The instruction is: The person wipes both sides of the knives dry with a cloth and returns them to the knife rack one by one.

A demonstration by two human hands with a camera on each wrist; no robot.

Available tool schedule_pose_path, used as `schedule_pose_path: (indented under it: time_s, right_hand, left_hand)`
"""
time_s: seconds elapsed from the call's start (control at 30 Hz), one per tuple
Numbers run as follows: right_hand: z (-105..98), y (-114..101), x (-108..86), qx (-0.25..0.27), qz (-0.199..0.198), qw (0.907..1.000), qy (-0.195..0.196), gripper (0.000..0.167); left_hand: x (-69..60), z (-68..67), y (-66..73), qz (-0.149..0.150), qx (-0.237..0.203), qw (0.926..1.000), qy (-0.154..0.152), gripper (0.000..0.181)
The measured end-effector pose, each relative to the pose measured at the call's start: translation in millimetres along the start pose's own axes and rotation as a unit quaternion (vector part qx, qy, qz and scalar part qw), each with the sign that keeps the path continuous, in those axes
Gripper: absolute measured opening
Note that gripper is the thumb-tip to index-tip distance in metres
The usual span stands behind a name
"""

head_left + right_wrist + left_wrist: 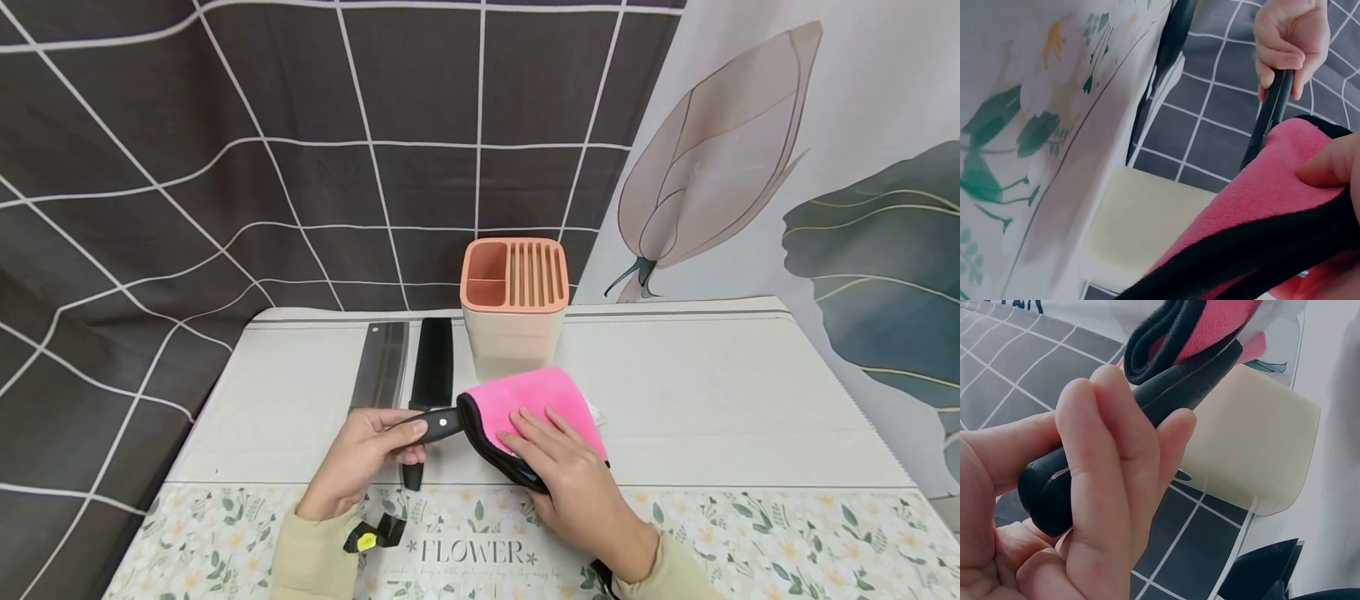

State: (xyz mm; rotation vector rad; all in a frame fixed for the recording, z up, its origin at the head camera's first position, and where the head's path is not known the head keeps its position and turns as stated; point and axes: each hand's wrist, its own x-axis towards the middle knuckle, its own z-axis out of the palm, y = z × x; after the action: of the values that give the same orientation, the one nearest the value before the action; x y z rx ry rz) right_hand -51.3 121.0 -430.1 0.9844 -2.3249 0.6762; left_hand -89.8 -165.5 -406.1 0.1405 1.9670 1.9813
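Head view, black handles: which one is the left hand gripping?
The upper handle, which runs into the pink cloth; the lower handle, on the black knife, has no cloth over it.

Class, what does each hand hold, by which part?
Left hand: a tool, by its black handle. Right hand: the pink cloth, near its black border.

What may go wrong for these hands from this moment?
Any sharp edge hidden inside the folded pink plush cloth with black edging might cut through to the right hand holding it. The left hand, gripping the black riveted handle, looks close to the grey rectangular blade and could brush it.
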Motion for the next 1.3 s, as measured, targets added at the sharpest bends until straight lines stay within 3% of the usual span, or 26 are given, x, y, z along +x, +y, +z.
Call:
schedule_pose_path:
  time_s: [0.17, 0.63, 0.9, 1.13, 1.3]
  right_hand:
    - [-6, 5, -0.8, -0.018, 0.033, 0.9989, -0.026, 0.073]
    - [-32, 21, 1.0, -0.076, 0.089, 0.9918, -0.052, 0.064]
    - [-38, 25, 0.1, -0.086, 0.088, 0.9912, -0.049, 0.064]
    - [-45, 27, 0.5, -0.085, 0.116, 0.9879, -0.058, 0.072]
    - [-50, 31, 1.7, -0.076, 0.141, 0.9864, -0.036, 0.068]
  left_hand:
    - [-0.3, -1.2, 0.9, -0.002, -0.007, 0.9999, 0.011, 0.037]
    - [-2.9, -5.4, 4.0, -0.008, -0.005, 0.9996, 0.028, 0.034]
    - [-3.9, -10.0, 4.5, -0.009, -0.008, 0.9996, 0.026, 0.035]
    - [-4.5, -14.3, 3.3, -0.01, -0.024, 0.9995, 0.017, 0.035]
    - [-4.4, -16.5, 3.1, -0.009, -0.024, 0.9994, 0.022, 0.036]
